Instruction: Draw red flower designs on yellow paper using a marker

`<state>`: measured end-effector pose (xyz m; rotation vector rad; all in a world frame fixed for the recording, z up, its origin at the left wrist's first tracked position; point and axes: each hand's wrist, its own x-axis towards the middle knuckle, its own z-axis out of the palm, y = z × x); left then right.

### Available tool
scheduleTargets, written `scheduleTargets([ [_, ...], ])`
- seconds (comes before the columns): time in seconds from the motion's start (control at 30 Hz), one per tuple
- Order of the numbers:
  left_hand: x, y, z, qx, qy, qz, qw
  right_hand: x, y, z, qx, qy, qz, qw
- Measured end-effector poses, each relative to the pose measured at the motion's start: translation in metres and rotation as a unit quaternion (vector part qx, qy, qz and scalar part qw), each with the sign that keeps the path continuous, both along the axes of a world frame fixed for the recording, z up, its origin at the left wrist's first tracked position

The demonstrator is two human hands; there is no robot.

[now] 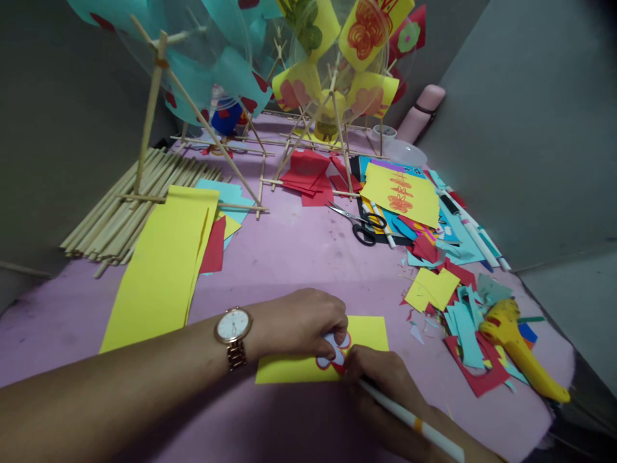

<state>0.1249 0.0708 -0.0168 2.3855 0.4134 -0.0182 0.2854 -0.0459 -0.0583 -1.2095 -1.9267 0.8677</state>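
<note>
A yellow paper sheet (369,328) lies on the pink tabletop in front of me. On it sits a pale lilac, petal-shaped paper cutout (332,357) with red outlining around its edge. My left hand (308,321), with a watch (233,326) on its wrist, has its fingers curled and presses the cutout against the sheet. My right hand (380,386) is closed around a white marker (409,418) with an orange band. The marker's tip is hidden behind the fingers, close to the cutout's right edge.
Folded yellow paper (159,270) and wooden sticks (139,199) lie left. Scissors (359,225) rest ahead, near red paper (308,177). Paper scraps (465,328) and a yellow glue gun (520,354) lie right. Stick frames (154,109) with decorated wheels stand behind.
</note>
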Motion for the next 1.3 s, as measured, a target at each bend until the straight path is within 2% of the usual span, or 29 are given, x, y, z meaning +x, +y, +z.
scheduleTargets([
  [0.27, -0.0002, -0.0006, 0.0003, -0.003, 0.001, -0.002, 1.000, -0.0013, -0.0003, 0.0035, -0.036, -0.036, -0.013, 0.999],
  [0.53, 0.0003, -0.0005, 0.0002, 0.001, 0.002, 0.001, 1.000, 0.0025, -0.0013, -0.0016, -0.029, -0.050, -0.007, 0.998],
  [0.97, 0.0010, -0.0041, 0.0038, 0.001, 0.021, 0.022, 1.000, 0.0047, -0.0038, -0.0030, -0.044, -0.011, 0.002, 0.999],
  [1.03, 0.0009, -0.0049, 0.0036, 0.000, 0.021, 0.028, 0.999, 0.0056, -0.0033, -0.0035, -0.049, 0.014, -0.002, 0.999],
  [1.13, 0.0009, -0.0049, 0.0030, -0.002, 0.017, 0.033, 0.999, 0.0076, -0.0035, -0.0041, -0.096, 0.105, -0.040, 0.989],
  [1.2, 0.0008, -0.0042, 0.0025, -0.003, 0.011, 0.030, 0.999, 0.0082, -0.0042, -0.0033, -0.123, 0.181, -0.084, 0.972],
  [1.3, -0.0019, -0.0030, 0.0025, -0.005, -0.003, 0.023, 1.000, 0.0067, -0.0042, -0.0008, -0.085, 0.291, -0.181, 0.936],
])
